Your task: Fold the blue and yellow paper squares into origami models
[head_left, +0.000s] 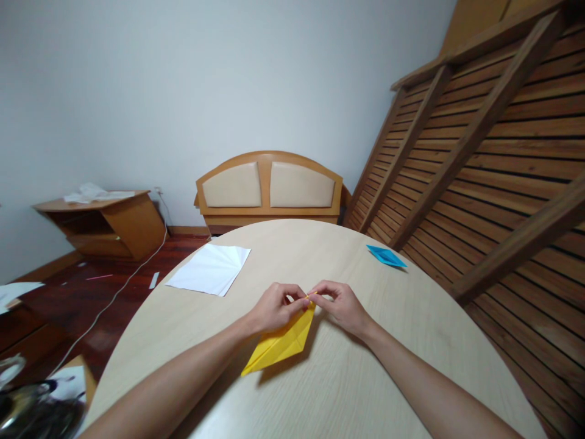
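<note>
Both hands pinched the far tip of one folded yellow paper piece (pixel 282 342), a long pointed diamond of smooth, creased sheet lying near the middle of the round, pale wood-grain desk (pixel 411 341); the left hand (pixel 274 308) and right hand (pixel 340 305) met fingertip to fingertip over that tip. One creased white sheet (pixel 210 269) lay flat at the desk's far left, and one small blue folded paper shape (pixel 386 256) sat at its far right edge, well apart.

Pale wall (pixel 159 79), wooden headboard (pixel 269 186), slatted frame (pixel 493 152)
</note>
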Motion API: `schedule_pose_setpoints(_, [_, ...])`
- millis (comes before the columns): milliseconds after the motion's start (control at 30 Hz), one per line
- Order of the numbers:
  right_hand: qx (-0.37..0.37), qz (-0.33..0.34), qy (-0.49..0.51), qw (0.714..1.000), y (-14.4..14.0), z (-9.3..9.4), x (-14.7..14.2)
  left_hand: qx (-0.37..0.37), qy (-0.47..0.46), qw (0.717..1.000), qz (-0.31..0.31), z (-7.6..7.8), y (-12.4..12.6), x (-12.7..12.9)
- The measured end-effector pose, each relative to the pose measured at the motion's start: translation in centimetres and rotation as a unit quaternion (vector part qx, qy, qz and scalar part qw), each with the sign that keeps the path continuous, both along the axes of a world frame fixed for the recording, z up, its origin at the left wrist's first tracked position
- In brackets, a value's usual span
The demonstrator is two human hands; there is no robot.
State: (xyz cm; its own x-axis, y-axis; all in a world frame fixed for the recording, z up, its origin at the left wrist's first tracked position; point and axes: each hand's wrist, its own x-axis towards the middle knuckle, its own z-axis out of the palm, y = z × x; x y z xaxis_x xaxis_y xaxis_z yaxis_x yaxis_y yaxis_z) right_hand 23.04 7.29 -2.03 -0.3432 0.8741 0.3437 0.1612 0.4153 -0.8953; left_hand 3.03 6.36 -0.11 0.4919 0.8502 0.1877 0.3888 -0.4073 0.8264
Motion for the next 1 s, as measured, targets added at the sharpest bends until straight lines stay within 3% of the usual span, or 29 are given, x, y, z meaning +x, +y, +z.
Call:
schedule_pose_setpoints(433, [0.004,-0.018,-0.007,1.000,-0.59,0.57,-0.43,0.032,0.008,0.999,0.017,0.11,-0.09,0.10])
schedule_pose_setpoints(800, [0.007,-0.022,-0.006,1.000,-0.83,0.80,-0.65,0.003,-0.009,1.000,0.017,0.79,-0.31,0.22])
schedule_pose_setpoints(1000, [0.016,-0.032,-0.012,0.999,-0.97,1.01,-0.62,0.040,-0.004,0.999,0.027,0.38,-0.21,0.17])
